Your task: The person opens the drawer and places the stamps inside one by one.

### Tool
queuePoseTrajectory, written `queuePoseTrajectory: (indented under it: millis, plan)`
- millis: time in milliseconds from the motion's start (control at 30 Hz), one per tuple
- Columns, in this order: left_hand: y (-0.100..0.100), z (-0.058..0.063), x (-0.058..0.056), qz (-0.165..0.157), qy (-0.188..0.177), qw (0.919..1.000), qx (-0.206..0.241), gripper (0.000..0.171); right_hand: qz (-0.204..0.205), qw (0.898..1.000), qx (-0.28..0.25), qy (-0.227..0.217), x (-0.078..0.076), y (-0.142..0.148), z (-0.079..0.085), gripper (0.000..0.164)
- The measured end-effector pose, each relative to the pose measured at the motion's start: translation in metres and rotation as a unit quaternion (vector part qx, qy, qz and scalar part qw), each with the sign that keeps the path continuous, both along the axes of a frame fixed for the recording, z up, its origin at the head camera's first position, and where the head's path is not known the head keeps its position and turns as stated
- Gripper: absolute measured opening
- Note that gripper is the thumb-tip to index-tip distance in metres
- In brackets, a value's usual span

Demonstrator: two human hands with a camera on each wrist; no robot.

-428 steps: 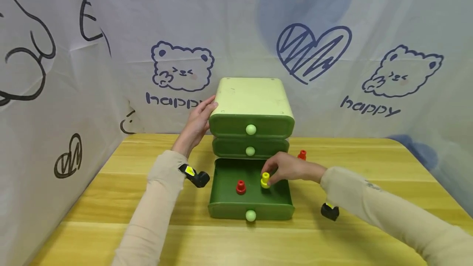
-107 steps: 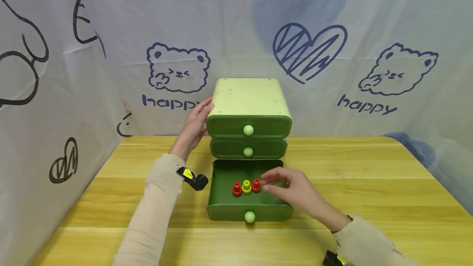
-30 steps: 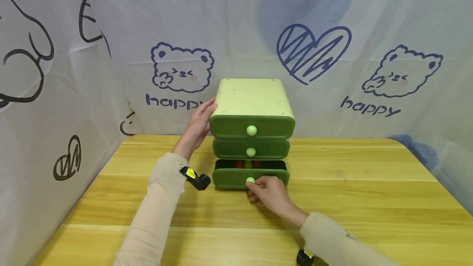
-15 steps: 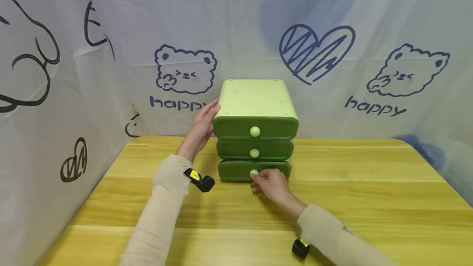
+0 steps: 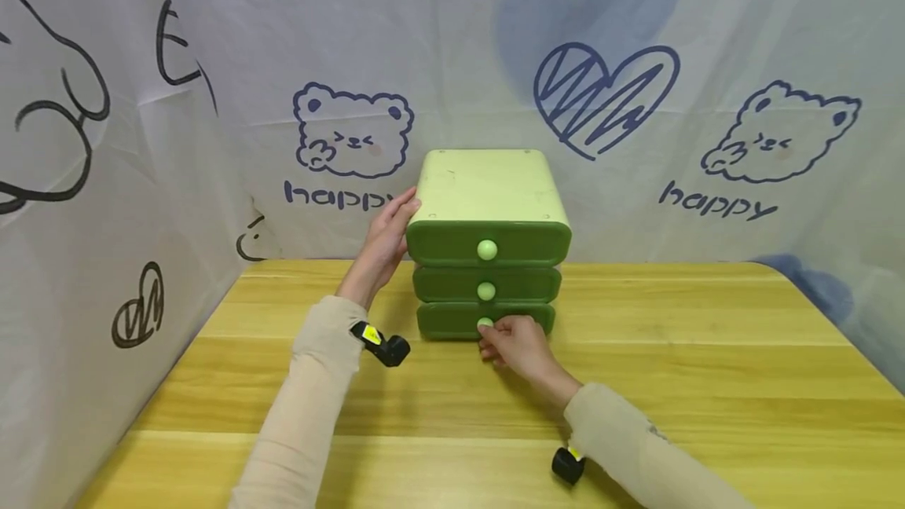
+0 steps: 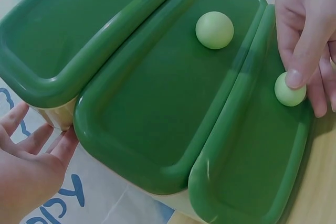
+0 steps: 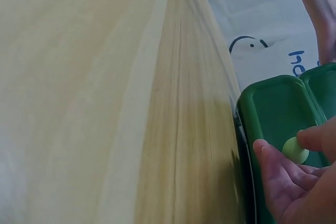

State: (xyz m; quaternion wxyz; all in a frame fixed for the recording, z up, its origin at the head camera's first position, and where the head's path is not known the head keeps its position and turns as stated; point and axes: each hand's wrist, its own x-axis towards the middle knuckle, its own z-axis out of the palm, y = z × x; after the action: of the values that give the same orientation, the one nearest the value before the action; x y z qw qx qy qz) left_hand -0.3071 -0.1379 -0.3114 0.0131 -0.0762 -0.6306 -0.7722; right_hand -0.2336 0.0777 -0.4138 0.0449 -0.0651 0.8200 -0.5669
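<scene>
A small cabinet with a pale yellow-green top (image 5: 488, 187) and three stacked green drawers stands on the wooden table. All of its drawer fronts are pushed in. My left hand (image 5: 385, 238) rests against the cabinet's left side, its fingers extended along the wall, as the left wrist view also shows. At the bottom drawer (image 5: 448, 322), my right hand (image 5: 519, 348) has its thumb and fingers at the round pale knob (image 6: 290, 89), pinching it. Nothing inside the drawers is visible.
The middle drawer's knob (image 5: 485, 291) and the top drawer's knob (image 5: 487, 250) sit above the right hand. A white cloth with bear and heart drawings (image 5: 467, 61) hangs close behind the cabinet. The wooden table (image 5: 707, 368) extends to both sides.
The right hand put the yellow and red pegs in a row inside the bottom drawer, then took the knob and slid the drawer in. The left hand stayed on the cabinet's side.
</scene>
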Motion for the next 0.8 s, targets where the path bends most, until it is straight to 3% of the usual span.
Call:
queuePoseTrajectory:
  millis: [333, 500, 700, 800]
  plan:
    - [0.004, -0.001, 0.0, 0.001, -0.002, 1.0, -0.002, 0.058, -0.001, 1.0, -0.016, -0.015, 0.0, 0.002, -0.006, 0.02]
    - [0.006, -0.004, 0.002, 0.03, 0.019, 0.9987, -0.035, 0.054, 0.022, 0.999, -0.019, -0.028, 0.008, 0.016, 0.0, 0.025]
    - [-0.002, -0.011, 0.012, 0.045, 0.071, 0.9879, -0.13, 0.056, 0.037, 0.998, 0.043, 0.03, 0.022, 0.056, 0.022, 0.031]
    - [-0.015, -0.017, 0.023, 0.035, 0.095, 0.9693, -0.224, 0.057, 0.036, 0.99, 0.097, 0.092, 0.026, 0.078, 0.032, 0.029]
